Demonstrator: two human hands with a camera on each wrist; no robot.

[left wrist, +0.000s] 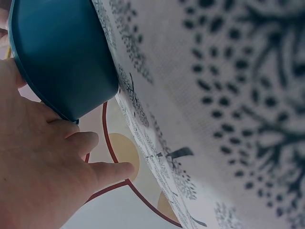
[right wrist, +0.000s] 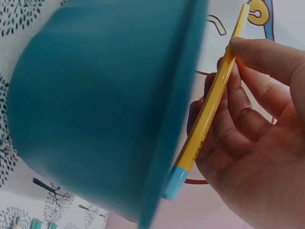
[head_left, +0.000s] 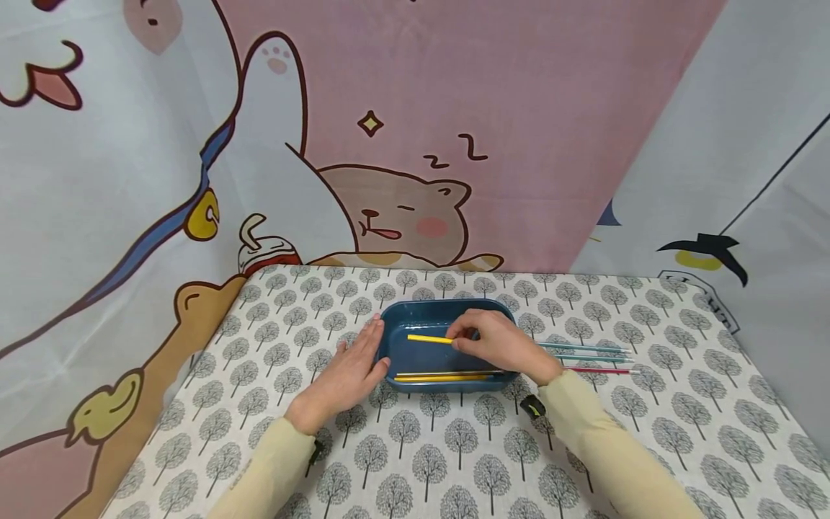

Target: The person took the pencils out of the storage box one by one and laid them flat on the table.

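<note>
My right hand (head_left: 496,342) pinches a yellow pencil (head_left: 429,339) between thumb and fingers, over the inside of a blue tray (head_left: 447,308). In the right wrist view the pencil (right wrist: 209,109) slants past the tray's wall (right wrist: 95,105) and shows a light blue end low down. My left hand (head_left: 346,375) rests at the tray's left rim with its fingers extended; the left wrist view shows fingers of the left hand (left wrist: 43,157) along the rim. More yellow pencils (head_left: 441,378) lie along the tray's near side, their right ends hidden.
To the right of the tray, teal pencils (head_left: 586,347) and a red pencil (head_left: 603,370) lie on the tree-print tablecloth (head_left: 428,461), partly hidden by the right hand and tray. Cartoon-print curtains (head_left: 519,144) hang behind the table and at its sides.
</note>
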